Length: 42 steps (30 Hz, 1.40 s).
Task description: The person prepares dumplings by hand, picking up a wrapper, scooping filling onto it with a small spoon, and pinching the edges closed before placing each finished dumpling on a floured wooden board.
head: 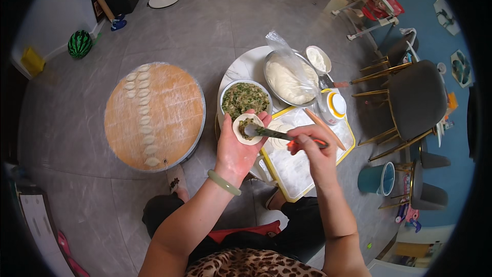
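Note:
On the open palm of my left hand [239,154] lies a round dough wrapper [250,141] with green-flecked filling [246,126] in its middle. My right hand [314,147] grips the dark handle of a spoon [275,134], whose bowl touches the filling. Just beyond my left fingers stands a bowl of chopped filling [245,98]. Below the spoon, a few flat wrappers [277,144] overlap on a yellow-rimmed floured board [296,173]. Several shaped dumplings [144,110] sit in rows on a round wooden board [175,119] to the left.
A metal basin of dough [288,77], partly under clear plastic, stands on the round table [246,61]. Near it are a flour bowl [318,59], a rolling pin [324,129] and a white-and-yellow container [335,107]. Chairs [417,100] and a teal bucket [374,179] stand right.

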Motion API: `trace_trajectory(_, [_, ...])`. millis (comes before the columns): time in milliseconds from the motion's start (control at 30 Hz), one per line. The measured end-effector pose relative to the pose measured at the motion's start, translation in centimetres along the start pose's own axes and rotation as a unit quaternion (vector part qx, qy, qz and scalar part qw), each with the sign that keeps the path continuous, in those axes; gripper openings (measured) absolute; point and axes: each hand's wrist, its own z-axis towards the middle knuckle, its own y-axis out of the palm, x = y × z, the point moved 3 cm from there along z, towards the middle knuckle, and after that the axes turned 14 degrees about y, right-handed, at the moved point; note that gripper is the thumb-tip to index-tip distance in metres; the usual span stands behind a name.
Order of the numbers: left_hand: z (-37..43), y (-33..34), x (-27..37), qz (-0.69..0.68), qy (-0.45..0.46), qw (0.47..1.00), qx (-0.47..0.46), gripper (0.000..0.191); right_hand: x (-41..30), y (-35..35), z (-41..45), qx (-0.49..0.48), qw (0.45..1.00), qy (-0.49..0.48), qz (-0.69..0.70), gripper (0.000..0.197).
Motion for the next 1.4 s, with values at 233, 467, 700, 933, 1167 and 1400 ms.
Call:
trace_trajectory(233, [0.4, -1.1, 0.6, 0.019, 0.020, 1.000, 0.010, 0.052, -0.6, -2.9, 1.3, 0.050, 0.998, -0.042, 0.010, 0.018])
trace_trajectory(467, [0.2, -0.8, 0.7, 0.034, 0.031, 0.999, 0.009, 0.051, 7.7, -2.4, 9.3, 0.051, 0.983, 0.092, -0.150, 0.019])
trace_trajectory(700, [-0.8, 0.2, 0.9, 0.035, 0.001, 0.999, -0.035, 0.051, 3.9, -4.1, 5.2, 0.198, 0.886, -0.162, -0.387, 0.053])
trace_trajectory(933, [-2.2, 1.5, -0.8, 0.011, -0.023, 0.992, -0.124, 0.055, 0.2, 1.8, -0.3, 0.031, 0.833, -0.325, -0.446, 0.037])
trace_trajectory(1167, [-2.8, 2.2, -0.9, 0.026, -0.038, 0.990, -0.136, 0.055, 0.4, 0.9, 0.5, 0.055, 0.830, -0.359, -0.424, 0.028])
trace_trajectory(1400, [-3.4, 2.5, 1.1, 0.157, -0.130, 0.944, -0.259, 0.046, -1.0, 0.8, 0.1, 0.030, 0.880, -0.326, -0.343, 0.019])
